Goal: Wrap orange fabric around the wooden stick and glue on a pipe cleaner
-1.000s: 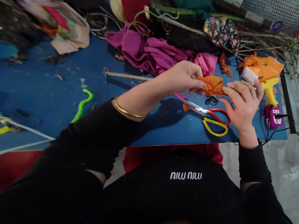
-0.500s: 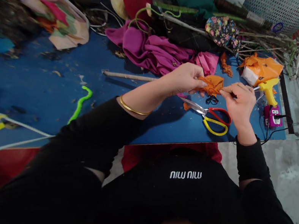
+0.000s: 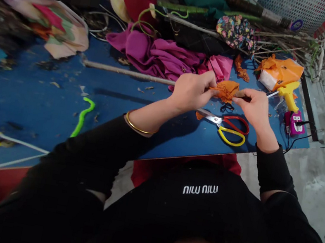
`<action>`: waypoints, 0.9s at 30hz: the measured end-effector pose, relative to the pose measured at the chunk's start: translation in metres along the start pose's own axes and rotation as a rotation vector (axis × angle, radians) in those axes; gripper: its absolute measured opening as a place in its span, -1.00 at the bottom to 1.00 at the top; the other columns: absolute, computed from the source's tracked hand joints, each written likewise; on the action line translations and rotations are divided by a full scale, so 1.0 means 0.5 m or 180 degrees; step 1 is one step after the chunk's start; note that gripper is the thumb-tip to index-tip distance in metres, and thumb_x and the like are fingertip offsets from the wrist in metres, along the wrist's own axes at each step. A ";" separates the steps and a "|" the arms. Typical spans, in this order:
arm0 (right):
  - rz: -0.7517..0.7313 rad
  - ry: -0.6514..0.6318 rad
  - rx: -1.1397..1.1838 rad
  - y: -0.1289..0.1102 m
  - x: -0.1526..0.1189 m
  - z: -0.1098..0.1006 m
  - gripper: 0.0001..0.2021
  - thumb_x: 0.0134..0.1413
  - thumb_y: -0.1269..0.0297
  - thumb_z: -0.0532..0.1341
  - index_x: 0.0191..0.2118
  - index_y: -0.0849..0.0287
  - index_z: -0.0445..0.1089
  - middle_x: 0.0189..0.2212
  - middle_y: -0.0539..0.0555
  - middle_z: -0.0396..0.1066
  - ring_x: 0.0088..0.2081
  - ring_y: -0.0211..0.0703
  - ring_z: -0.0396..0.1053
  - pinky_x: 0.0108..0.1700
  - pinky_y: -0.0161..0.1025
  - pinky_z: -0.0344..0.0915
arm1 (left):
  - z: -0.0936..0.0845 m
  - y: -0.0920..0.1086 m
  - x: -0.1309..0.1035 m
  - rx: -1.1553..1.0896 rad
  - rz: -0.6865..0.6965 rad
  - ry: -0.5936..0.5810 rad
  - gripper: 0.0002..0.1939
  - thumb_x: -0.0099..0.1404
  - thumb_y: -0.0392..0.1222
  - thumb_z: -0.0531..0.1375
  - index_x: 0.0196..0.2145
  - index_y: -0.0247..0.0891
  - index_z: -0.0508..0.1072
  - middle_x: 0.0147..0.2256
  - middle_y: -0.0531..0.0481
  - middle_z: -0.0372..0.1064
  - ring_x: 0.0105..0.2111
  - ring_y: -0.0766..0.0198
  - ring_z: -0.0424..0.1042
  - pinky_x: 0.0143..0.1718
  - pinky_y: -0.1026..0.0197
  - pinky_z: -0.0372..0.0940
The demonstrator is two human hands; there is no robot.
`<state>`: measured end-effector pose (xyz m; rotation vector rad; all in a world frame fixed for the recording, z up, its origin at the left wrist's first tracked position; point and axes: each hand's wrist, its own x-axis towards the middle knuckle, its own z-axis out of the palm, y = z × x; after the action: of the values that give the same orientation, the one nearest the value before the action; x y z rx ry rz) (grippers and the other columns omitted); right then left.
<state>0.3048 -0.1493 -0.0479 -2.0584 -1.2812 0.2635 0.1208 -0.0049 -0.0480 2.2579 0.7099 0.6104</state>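
1. My left hand (image 3: 192,92) pinches the left end of the orange piece (image 3: 227,91); a stick (image 3: 127,72) runs out leftward from that hand, its shadow on the table (image 3: 109,116) below.
2. My right hand (image 3: 255,107) pinches the right edge; the piece sits between both grips, above the table.
3. Scissors (image 3: 217,120) lie nearer me; the glue gun (image 3: 290,96) is beyond my right hand.

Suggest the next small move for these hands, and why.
I'd probably have the right hand gently spread the crinkled orange piece outward while the left hand holds firm: the hands appear to pinch its opposite ends, and it looks creased between them.
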 end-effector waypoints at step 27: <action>-0.0458 -0.0001 -0.0309 -0.018 -0.004 0.013 -0.91 0.18 0.29 0.36 -0.28 0.03 0.66 -0.27 0.02 0.68 -0.24 -0.05 0.57 -0.07 -0.05 0.45 | -0.001 -0.018 0.019 -0.1112 -0.0321 -0.0634 -0.87 0.22 -0.22 0.33 -0.45 -0.24 0.47 -0.49 0.03 0.56 -0.44 0.21 0.56 -0.35 0.24 0.37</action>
<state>0.2940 -0.1455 -0.0474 -2.0338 -1.4602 0.1386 0.1247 0.0067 -0.0522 1.9147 0.5650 0.4168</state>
